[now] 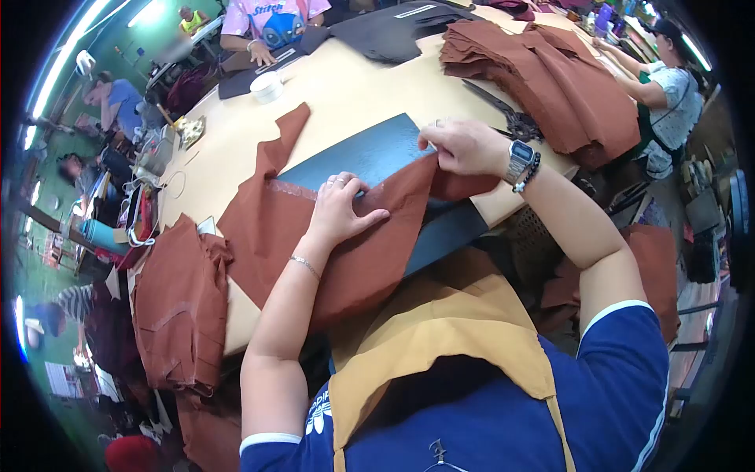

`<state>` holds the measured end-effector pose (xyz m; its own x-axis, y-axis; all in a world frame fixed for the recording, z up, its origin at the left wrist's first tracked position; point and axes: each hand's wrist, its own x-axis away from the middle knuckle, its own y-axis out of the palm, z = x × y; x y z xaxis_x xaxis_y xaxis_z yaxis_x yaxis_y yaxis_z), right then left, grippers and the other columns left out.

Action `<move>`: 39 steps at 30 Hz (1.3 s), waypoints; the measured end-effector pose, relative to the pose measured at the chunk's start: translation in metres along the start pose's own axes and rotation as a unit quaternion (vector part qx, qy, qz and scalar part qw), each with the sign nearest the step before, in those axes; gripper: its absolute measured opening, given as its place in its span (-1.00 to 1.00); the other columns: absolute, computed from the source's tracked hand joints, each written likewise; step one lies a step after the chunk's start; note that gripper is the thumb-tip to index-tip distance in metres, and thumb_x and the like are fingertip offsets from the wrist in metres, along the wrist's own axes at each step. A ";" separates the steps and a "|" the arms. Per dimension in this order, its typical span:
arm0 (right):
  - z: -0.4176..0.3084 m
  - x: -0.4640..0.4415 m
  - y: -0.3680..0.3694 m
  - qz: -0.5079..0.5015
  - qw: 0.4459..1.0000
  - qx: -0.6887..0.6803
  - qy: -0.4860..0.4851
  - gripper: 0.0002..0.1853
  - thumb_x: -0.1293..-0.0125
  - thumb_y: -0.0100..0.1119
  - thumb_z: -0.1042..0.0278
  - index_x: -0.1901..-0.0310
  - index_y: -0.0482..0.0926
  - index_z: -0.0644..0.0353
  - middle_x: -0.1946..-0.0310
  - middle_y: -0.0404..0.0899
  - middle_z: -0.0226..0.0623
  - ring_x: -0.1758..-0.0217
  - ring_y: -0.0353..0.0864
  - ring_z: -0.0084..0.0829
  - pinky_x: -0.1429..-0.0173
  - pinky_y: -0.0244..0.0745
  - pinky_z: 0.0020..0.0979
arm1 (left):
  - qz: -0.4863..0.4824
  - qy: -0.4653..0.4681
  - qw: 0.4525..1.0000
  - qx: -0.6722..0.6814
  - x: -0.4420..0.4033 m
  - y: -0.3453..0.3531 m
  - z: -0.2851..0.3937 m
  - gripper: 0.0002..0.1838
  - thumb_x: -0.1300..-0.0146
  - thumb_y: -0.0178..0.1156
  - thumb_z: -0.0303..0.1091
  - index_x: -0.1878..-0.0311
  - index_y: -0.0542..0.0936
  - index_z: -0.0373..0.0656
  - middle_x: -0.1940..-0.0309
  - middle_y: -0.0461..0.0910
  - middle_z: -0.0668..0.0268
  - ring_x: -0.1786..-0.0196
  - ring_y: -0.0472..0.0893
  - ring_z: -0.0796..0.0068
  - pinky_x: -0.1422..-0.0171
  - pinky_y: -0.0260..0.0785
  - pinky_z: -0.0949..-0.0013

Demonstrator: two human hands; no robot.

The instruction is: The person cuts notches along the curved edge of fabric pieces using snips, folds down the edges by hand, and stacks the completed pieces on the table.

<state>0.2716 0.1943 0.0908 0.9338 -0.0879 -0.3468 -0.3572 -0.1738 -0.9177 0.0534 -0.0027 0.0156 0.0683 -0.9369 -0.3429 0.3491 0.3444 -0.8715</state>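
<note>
A rust-brown cloth piece point(377, 263) lies over a dark, glossy board point(354, 153) on the pale table. My left hand point(342, 206) rests on the cloth near its upper edge, thumb and fingers apart. At the cloth's upper right corner, my right hand point(464, 147) pinches the edge between thumb and fingers and holds it up a little. A strip of the same cloth runs up to the left past the board. Part of the board shows below the cloth at the right.
Brown cloth piles lie at the left point(181, 307) and upper right point(550, 86). Dark scissors point(511, 114) rest near the right pile. A white roll point(267, 86) stands farther back. Other people are at the table's far side and right, near dark cloth point(385, 35).
</note>
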 end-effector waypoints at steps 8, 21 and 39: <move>0.009 -0.013 0.008 0.047 0.996 -0.060 -0.045 -0.69 -0.13 0.17 0.29 0.08 0.58 0.18 0.10 0.59 -0.15 0.09 0.60 -0.18 -0.07 0.50 -0.29 | -0.003 -0.014 1.000 -0.019 0.002 0.012 0.033 -0.42 0.10 0.46 0.22 0.29 0.56 -0.11 0.33 0.57 0.30 0.13 0.54 0.25 -0.10 0.25 0.20; 0.045 -0.043 0.005 -0.308 0.936 -0.150 0.085 -0.62 0.02 0.45 0.10 0.22 0.69 0.18 0.40 0.70 -0.29 0.31 0.65 -0.36 0.21 0.54 -0.34 | -0.006 -0.013 1.000 0.020 0.003 0.009 0.025 -0.40 0.13 0.47 0.25 0.24 0.60 -0.06 0.48 0.59 0.36 0.30 0.60 0.36 -0.08 0.22 0.22; -0.003 -0.010 0.064 -0.139 0.975 -0.163 0.050 -0.85 -0.20 0.22 0.43 0.18 0.64 0.16 0.26 0.62 -0.20 0.13 0.62 -0.15 -0.02 0.51 -0.22 | -0.016 0.041 0.998 0.047 -0.005 0.014 0.009 -0.80 -0.28 0.24 -0.15 0.16 0.68 -0.02 0.29 0.61 0.30 0.10 0.58 0.29 -0.17 0.25 0.05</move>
<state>0.2392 0.1810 0.0367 0.9947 -0.0846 -0.0580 -0.0931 -0.5064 -0.8573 0.0659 0.0062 0.0084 -0.0201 -0.9379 -0.3463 0.4363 0.3034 -0.8471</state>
